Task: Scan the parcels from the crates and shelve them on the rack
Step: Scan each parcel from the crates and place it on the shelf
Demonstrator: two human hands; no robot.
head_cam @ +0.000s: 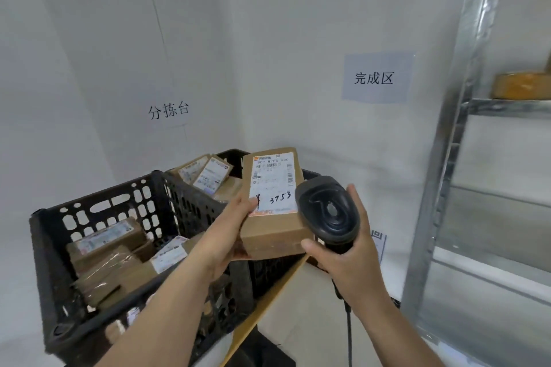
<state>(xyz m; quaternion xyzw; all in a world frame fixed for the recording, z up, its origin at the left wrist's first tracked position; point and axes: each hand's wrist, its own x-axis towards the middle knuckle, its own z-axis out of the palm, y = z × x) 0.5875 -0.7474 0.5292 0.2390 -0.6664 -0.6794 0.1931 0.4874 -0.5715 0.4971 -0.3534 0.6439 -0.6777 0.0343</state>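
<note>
Cardboard parcel (272, 202) in left hand (229, 235), rounded black scanner (328, 211) in right hand (348, 262)

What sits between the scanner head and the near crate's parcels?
In the head view, the held parcel, gripped by the left hand, lies between the scanner and the near crate.

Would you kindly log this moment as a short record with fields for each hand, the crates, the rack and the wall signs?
left hand: left hand holds the cardboard parcel, label up, handwritten 3753
right hand: right hand grips the black scanner beside the label
crates: near crate and far crate, both black, both hold parcels
rack: metal rack on the right, one brown parcel on a shelf
signs: 分拣台; 完成区
</note>
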